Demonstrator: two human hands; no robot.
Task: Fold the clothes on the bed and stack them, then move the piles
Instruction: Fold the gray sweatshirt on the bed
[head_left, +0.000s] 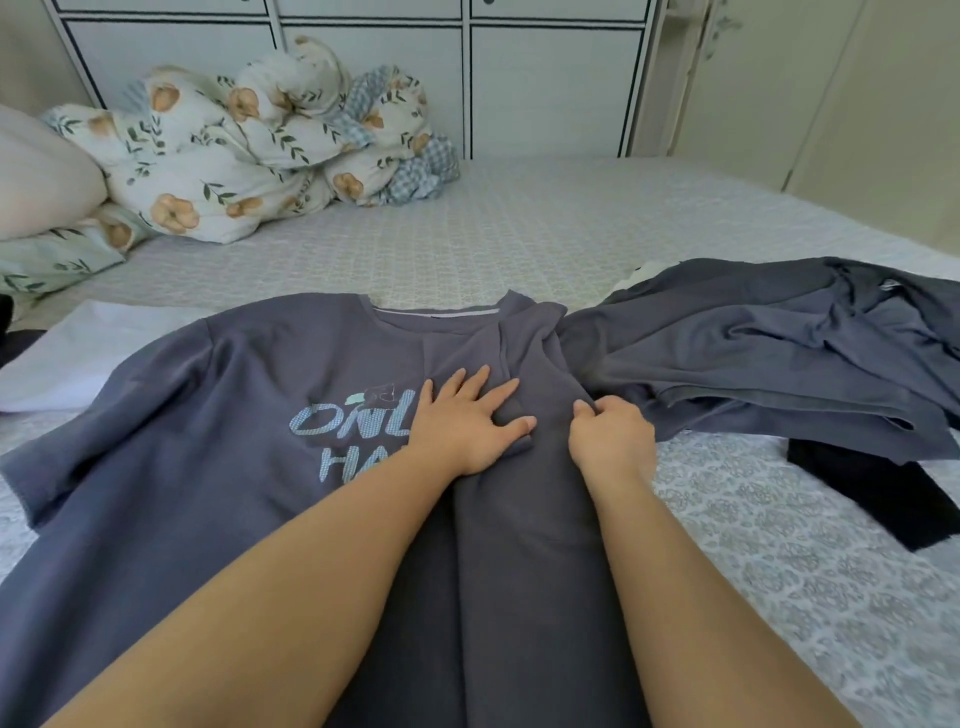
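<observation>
Grey T-shirt (208, 467) flat on bed (519, 234), right side folded inward. Left hand (467, 421) pressed flat on fold, fingers spread. Right hand (610, 434) pinches folded edge. Beyond right: crumpled grey garments (779, 353). Far left: floral duvet (249, 140).

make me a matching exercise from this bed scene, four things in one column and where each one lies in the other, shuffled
Things:
1. grey T-shirt
2. floral duvet
3. black garment
4. white cloth

Places:
A. bunched at the far left of the bed
B. spread flat under both hands
C. at the right, partly under the crumpled grey clothes
D. at the left, partly under a grey sleeve

Pairs: 1-B, 2-A, 3-C, 4-D
</observation>
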